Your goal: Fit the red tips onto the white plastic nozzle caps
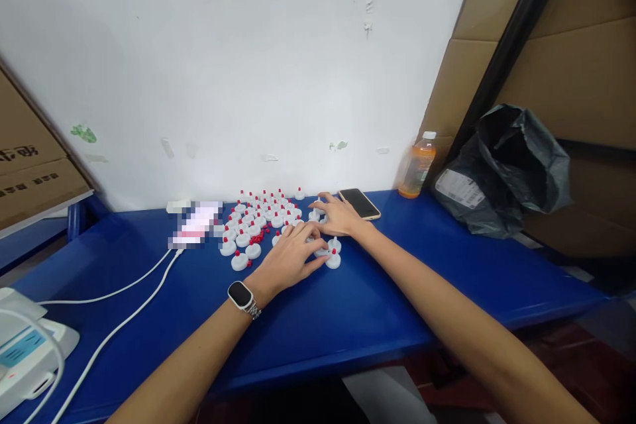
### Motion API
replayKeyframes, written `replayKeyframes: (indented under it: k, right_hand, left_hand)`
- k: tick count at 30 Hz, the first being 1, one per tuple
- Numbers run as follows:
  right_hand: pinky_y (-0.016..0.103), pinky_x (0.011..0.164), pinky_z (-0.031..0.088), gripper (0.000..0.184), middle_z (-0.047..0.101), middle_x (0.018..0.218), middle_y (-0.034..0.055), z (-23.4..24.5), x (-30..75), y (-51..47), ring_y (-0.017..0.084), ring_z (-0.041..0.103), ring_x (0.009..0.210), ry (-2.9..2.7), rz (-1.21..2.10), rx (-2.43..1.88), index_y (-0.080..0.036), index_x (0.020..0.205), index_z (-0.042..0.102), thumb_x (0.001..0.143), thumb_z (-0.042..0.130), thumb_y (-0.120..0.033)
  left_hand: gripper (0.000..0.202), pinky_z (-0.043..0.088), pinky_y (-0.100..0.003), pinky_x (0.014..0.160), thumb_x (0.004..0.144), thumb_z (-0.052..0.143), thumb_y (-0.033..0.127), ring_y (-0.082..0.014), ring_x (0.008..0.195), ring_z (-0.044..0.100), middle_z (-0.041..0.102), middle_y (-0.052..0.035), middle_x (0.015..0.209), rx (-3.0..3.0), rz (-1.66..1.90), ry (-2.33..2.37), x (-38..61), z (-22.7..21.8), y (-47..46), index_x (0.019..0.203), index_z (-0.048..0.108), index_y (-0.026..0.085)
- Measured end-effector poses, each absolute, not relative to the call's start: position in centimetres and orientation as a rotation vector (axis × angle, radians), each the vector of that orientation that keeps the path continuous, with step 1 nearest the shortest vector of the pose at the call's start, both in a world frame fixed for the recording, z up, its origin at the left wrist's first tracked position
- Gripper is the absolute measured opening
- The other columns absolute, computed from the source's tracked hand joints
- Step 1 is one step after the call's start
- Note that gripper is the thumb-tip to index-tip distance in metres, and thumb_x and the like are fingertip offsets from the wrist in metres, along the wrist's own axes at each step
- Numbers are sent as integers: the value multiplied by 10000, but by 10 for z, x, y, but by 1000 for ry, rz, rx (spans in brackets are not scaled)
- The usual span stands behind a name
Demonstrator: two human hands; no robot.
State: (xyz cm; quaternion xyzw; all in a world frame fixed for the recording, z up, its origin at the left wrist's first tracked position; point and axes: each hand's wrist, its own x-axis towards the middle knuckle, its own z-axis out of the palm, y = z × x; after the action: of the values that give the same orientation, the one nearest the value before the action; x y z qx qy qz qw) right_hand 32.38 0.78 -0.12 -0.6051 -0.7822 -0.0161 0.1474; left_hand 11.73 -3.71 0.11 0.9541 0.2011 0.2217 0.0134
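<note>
White nozzle caps point(243, 239), many with red tips, crowd the blue bench point(377, 305) toward its back edge; loose red tips point(257, 238) lie heaped among them. At the group's right side, the left hand point(291, 253) curls over some caps, thumb and index slightly parted beside a red-tipped cap point(333, 262). The right hand point(338, 216) bends its fingers over caps nearer the back edge. Whether either hand grips one, I cannot tell. Near that edge, a smartphone point(362, 204) lies just beside the right hand.
</note>
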Motion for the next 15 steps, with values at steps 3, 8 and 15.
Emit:
replayKeyframes:
  k: [3,8,15]
  right_hand:
    - [485,1018,409,497,427,1458,101,-1,322,6,300,569,1184,-2233,-65,-1730,-300,1280,615,871,551,-573]
    - [429,937,457,413,487,1384,88,-1,325,-3,269,603,1090,-2206,-89,-1725,-274,1179,660,889,541,-543]
    - [440,894,457,437,523,1365,96,-2,341,-19,287,558,1150,-2248,-81,-1728,-272,1256,625,932,488,-531]
  left_hand:
    - [219,427,-416,942,992,470,354,-237,1062,514,582,-72,1084,2963,702,648,115,-2,-32,1067,647,250]
    - [213,428,-422,959,995,451,318,-240,1087,518,575,-75,1097,2968,719,736,107,-4,-28,1062,640,245]
    - [344,395,-472,1016,970,477,418,-289,1223,468,520,-119,1311,2989,848,731,121,5,-51,1256,560,246]
